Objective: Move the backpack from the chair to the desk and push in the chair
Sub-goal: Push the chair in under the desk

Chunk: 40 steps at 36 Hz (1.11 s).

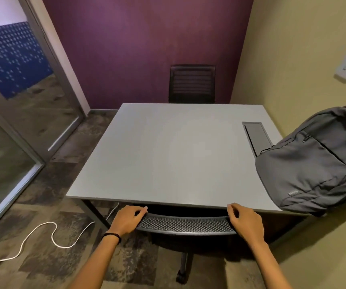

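Note:
A dark grey backpack lies on the right side of the grey desk, leaning toward the beige wall. The black mesh-backed chair stands at the desk's near edge, its seat tucked under the top. My left hand grips the left end of the chair's backrest. My right hand grips the right end. A black band circles my left wrist.
A second black chair stands at the far side against the purple wall. A white cable snakes over the floor at the left. A glass door is on the left. A cable hatch is set in the desk.

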Each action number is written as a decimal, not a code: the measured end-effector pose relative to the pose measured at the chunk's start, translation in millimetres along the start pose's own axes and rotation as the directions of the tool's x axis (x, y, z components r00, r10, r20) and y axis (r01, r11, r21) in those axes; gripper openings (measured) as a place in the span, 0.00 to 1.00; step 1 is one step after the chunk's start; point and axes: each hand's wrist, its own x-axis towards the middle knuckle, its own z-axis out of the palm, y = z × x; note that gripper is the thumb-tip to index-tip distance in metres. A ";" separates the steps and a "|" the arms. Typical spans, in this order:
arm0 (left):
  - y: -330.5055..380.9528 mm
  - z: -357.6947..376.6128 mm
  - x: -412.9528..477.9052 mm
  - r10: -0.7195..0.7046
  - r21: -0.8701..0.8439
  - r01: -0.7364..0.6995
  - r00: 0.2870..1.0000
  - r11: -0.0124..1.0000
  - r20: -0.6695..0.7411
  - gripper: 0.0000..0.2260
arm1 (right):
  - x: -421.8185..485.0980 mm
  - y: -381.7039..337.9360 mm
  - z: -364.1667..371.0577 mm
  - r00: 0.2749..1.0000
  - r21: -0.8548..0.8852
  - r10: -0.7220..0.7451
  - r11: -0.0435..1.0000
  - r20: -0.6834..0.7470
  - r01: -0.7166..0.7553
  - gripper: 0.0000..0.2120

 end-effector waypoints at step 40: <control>3.3 -19.3 11.1 0.138 -0.029 -0.136 0.980 0.990 0.141 0.18 | 3.0 -7.3 1.7 0.985 0.017 0.056 0.998 0.163 -0.060 0.12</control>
